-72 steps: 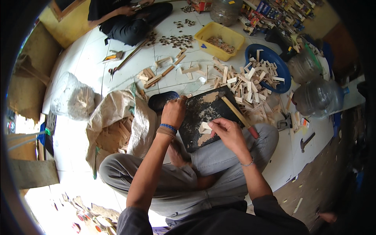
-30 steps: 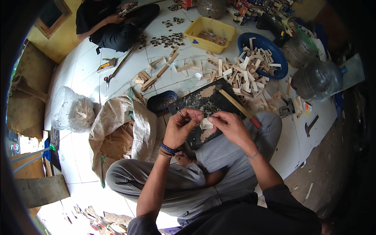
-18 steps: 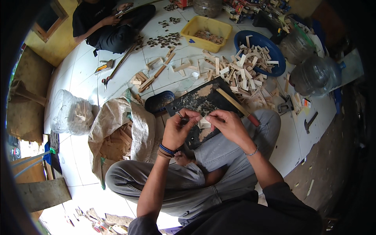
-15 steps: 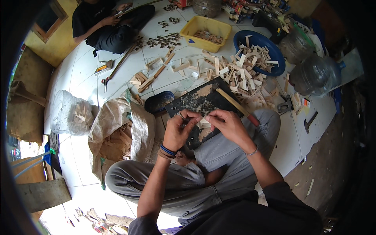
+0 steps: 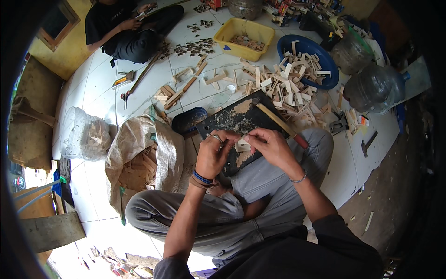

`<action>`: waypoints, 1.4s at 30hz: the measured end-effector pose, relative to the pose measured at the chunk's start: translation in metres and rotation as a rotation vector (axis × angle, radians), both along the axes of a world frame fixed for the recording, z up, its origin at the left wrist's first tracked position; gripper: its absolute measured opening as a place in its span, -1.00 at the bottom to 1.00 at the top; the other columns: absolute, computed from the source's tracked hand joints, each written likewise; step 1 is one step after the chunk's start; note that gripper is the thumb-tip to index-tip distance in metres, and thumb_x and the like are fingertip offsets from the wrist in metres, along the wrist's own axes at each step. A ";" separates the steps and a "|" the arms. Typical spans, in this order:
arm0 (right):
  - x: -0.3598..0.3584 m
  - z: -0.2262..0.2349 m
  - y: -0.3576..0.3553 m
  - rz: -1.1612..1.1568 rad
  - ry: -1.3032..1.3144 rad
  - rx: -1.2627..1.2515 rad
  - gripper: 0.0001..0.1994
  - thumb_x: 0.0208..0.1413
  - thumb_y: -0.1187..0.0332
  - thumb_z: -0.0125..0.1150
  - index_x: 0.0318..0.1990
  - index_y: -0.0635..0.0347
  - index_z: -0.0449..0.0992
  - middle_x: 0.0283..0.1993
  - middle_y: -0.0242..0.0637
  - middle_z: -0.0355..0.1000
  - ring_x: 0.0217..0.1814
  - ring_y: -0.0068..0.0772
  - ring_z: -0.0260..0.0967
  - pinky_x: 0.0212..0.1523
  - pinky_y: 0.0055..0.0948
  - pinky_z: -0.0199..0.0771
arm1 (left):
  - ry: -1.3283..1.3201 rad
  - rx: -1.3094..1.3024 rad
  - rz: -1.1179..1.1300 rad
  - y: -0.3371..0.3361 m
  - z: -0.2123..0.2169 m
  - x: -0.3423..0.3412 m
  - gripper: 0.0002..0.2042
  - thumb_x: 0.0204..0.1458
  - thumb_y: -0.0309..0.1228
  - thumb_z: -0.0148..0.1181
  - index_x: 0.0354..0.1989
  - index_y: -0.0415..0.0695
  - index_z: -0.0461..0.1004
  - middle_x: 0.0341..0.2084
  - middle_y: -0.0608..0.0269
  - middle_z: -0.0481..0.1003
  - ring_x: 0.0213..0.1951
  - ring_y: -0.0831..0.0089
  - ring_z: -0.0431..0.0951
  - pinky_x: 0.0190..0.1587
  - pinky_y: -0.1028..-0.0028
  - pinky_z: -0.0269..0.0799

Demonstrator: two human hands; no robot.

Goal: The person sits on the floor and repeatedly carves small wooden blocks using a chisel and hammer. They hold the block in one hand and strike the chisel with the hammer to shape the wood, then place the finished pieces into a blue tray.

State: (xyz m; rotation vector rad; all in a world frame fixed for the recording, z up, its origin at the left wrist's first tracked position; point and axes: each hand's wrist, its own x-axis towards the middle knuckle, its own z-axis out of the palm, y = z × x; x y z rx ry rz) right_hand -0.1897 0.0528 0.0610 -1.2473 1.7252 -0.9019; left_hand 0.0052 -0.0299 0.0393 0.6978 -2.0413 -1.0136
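My left hand (image 5: 213, 152) and my right hand (image 5: 269, 146) meet over the black board (image 5: 256, 122) by my crossed legs. Both are closed, thumbs against fingers, at a small pale piece (image 5: 242, 145) that looks like wood. My fingertips cover part of it, so its full shape is hidden. Sawdust and dark crumbs lie on the board. Along its right side rests a light wooden bar (image 5: 273, 117) with a red end, close to my right hand.
A sack of wood pieces (image 5: 159, 163) stands left, beside a blue tray (image 5: 189, 120). Loose wooden blocks (image 5: 290, 88) spill from a blue basin (image 5: 331, 69). Beyond sit a yellow tub (image 5: 244, 53) and another person (image 5: 132, 35). A hammer (image 5: 369, 144) lies right; scissors (image 5: 124, 96) lie left.
Both hands stay almost in place at the pale piece, with only a slight shift of the fingers. The surroundings look the same.
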 end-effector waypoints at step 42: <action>-0.016 -0.005 0.010 -0.138 0.292 -0.342 -0.61 0.31 0.09 0.28 0.03 0.25 0.54 -0.21 -0.09 0.59 -0.17 -0.04 0.58 -0.16 -0.25 0.52 | -0.057 -0.095 0.110 0.021 -0.002 -0.002 -0.62 0.15 -0.56 0.33 0.11 -0.09 0.38 -0.19 0.19 0.69 -0.16 0.13 0.73 -0.19 0.30 0.63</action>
